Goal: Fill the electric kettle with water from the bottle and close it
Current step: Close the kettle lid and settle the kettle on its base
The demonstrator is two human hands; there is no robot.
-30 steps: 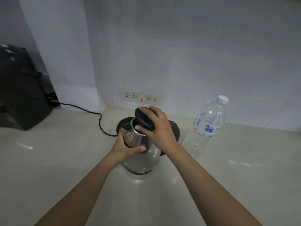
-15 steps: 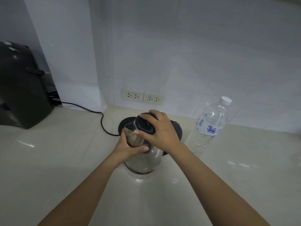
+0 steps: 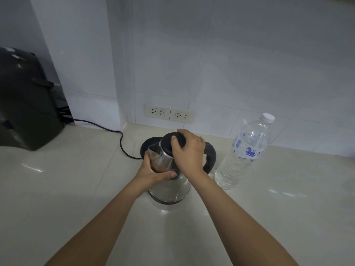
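Note:
A stainless steel electric kettle point(image 3: 171, 189) with a black handle point(image 3: 210, 156) stands on the pale counter in the middle of the head view. My left hand point(image 3: 153, 170) wraps around its upper body just below the spout. My right hand point(image 3: 189, 152) lies over its black lid point(image 3: 169, 144), fingers curled around the rim; the lid sits down on the kettle's top. To the right stands a clear plastic water bottle point(image 3: 244, 156) with a white cap on and a blue label, partly filled, untouched by either hand.
The kettle's black round base point(image 3: 148, 144) lies just behind it, with a black cord point(image 3: 115, 133) running left to the wall. A large black appliance point(image 3: 25, 104) stands at the far left. Two wall sockets point(image 3: 170, 113) sit low on the tiled wall.
My right hand has pressed the black lid down from a tilted, raised position onto the kettle's top. My left hand has kept its hold on the body. The bottle has not moved.

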